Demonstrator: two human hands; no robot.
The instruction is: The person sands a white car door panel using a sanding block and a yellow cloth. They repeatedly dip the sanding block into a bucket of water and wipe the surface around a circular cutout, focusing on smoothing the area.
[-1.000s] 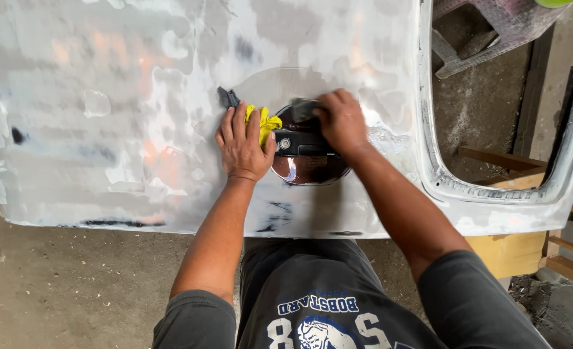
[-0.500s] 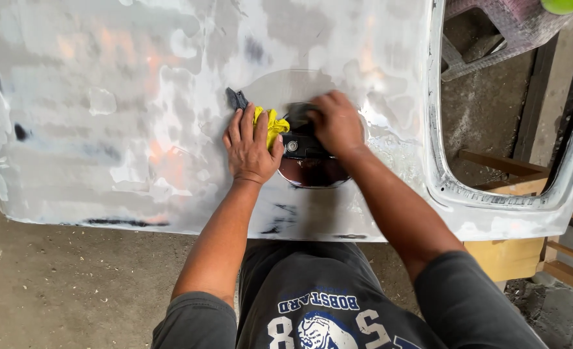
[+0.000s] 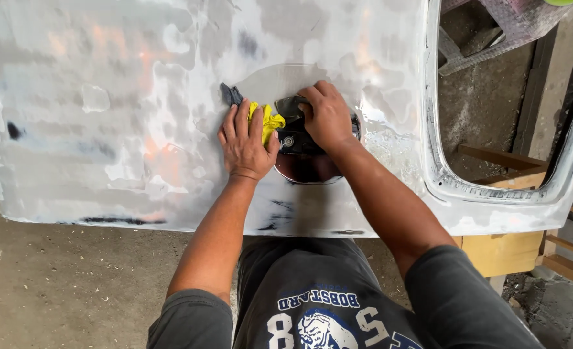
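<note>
A large car body panel (image 3: 105, 129), sanded to grey and white patches, lies flat in front of me. My left hand (image 3: 246, 139) presses flat on it, with a yellow cloth (image 3: 270, 121) and a dark scrap (image 3: 230, 94) under its fingers. My right hand (image 3: 327, 116) grips the top of a dark round power sander (image 3: 302, 145) that rests on the panel just right of my left hand. The sander's lower disc edge shows below both hands.
A window-shaped opening (image 3: 493, 97) cuts through the panel at the right, showing concrete floor beneath. Wooden supports (image 3: 506, 252) stand under the panel's right corner. Bare concrete floor (image 3: 60, 284) lies at the lower left.
Both hands and the sander have shifted slightly up and to the right across the panel. The grip looks unchanged.
</note>
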